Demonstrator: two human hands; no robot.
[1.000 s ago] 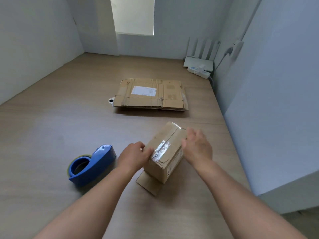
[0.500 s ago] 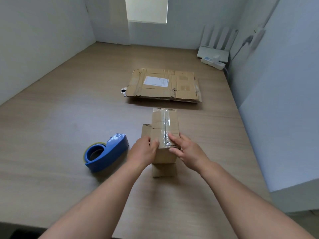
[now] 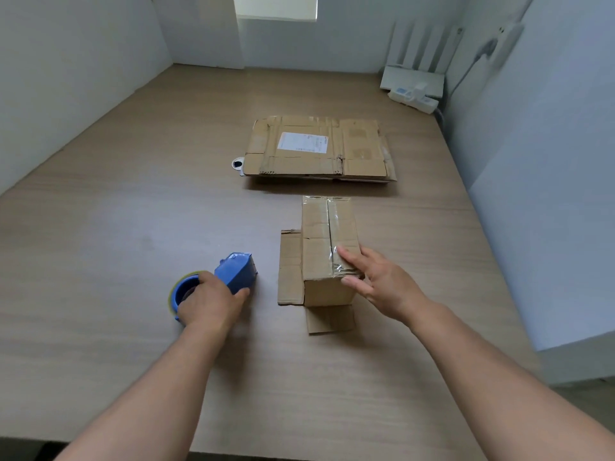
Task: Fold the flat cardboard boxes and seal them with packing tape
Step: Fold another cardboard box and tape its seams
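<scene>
The left hand [image 3: 209,304] curls round the blue tape holder [image 3: 237,272] on the table [image 3: 133,227], likely to tape more, while the right hand [image 3: 377,277] rests flat and open on the box [image 3: 327,241] nearby to steady it.

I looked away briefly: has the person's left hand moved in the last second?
Yes. The left hand has gone leftward, off the taped box and onto the blue tape dispenser, which it now grips.

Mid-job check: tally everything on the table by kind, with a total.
Taped-up box: 1
Flat cardboard stack: 1 (sheets uncountable)
Blue tape dispenser: 1
White router: 1
White power strip: 1
Small white round item by the stack: 1
Total: 6
</scene>
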